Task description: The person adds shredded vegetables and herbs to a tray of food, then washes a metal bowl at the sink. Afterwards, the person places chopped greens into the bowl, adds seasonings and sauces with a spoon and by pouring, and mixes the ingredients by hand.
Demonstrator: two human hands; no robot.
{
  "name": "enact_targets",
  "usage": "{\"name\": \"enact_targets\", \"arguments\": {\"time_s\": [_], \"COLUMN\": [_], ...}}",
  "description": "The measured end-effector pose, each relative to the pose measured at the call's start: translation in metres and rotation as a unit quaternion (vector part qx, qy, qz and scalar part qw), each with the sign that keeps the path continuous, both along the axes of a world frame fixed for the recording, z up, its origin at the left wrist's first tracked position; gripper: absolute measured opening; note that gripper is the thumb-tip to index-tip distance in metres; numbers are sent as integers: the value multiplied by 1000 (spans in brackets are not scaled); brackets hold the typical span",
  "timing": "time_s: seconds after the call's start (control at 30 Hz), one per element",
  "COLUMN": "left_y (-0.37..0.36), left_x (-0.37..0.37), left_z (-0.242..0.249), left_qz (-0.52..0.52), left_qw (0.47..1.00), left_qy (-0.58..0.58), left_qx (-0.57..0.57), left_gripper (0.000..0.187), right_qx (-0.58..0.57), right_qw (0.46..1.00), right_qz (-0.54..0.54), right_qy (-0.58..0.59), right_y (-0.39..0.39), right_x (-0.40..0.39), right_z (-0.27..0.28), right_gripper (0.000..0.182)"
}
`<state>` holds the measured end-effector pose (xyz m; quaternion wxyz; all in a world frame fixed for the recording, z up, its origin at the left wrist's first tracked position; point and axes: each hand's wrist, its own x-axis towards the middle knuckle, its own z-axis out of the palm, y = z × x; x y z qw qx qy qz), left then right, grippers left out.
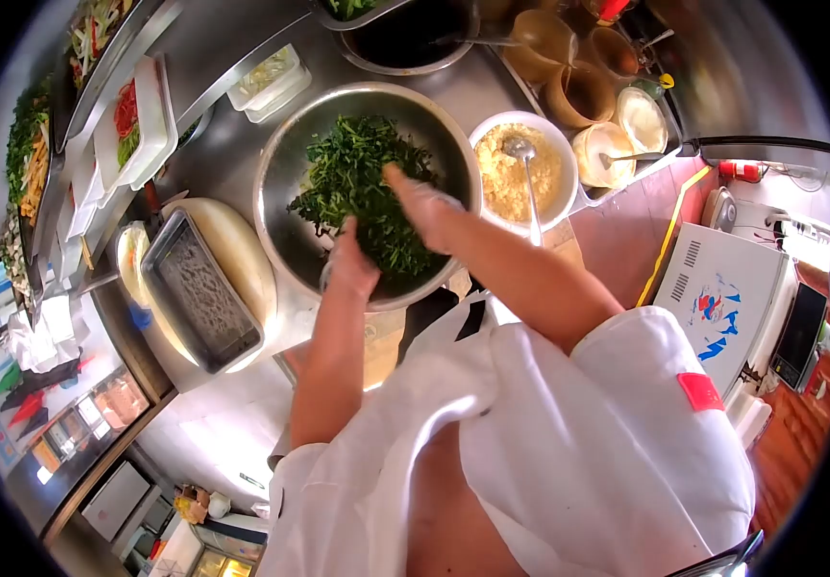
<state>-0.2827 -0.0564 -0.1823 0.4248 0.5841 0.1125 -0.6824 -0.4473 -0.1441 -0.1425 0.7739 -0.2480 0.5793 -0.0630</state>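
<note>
Chopped leafy greens [357, 159] fill part of a large steel mixing bowl [275, 226] on the counter. My left hand [346, 258], in a clear glove, reaches in over the near rim, its thumb pointing up and its other fingers partly hidden by the greens. From the right comes my right hand [422, 204], also gloved, touching the greens with its fingers stretched out and some of them hidden. Neither hand is visibly closed around anything. Just right of the bowl stands a white bowl [569, 173] of pale yellow minced food with a metal spoon [532, 197] in it.
An empty dark metal tray [198, 288] rests on a round board [251, 240] at the left. Behind are a basin of dark liquid [405, 43] and a white container [266, 85]. Several sauce pots [578, 94] stand at the back right. Ingredient containers [138, 125] line the left.
</note>
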Motion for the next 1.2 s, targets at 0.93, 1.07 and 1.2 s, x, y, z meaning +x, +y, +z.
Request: {"name": "enact_targets", "arguments": {"time_s": [0.93, 1.07, 1.2], "left_y": [-26, -10, 39], "left_x": [-26, 21, 53], "left_z": [106, 107, 48], "left_qz": [-180, -146, -35], "left_qw": [950, 962, 985], "left_qy": [-253, -154, -93], "left_qx": [-17, -172, -139], "left_gripper": [63, 56, 67], "right_qx": [53, -97, -297], "right_qw": [998, 973, 767], "right_qz": [-24, 202, 542], "right_qy": [5, 48, 171], "right_y": [36, 21, -30], "right_x": [19, 15, 19], "right_z": [-2, 32, 105], "right_gripper": [87, 88, 81]}}
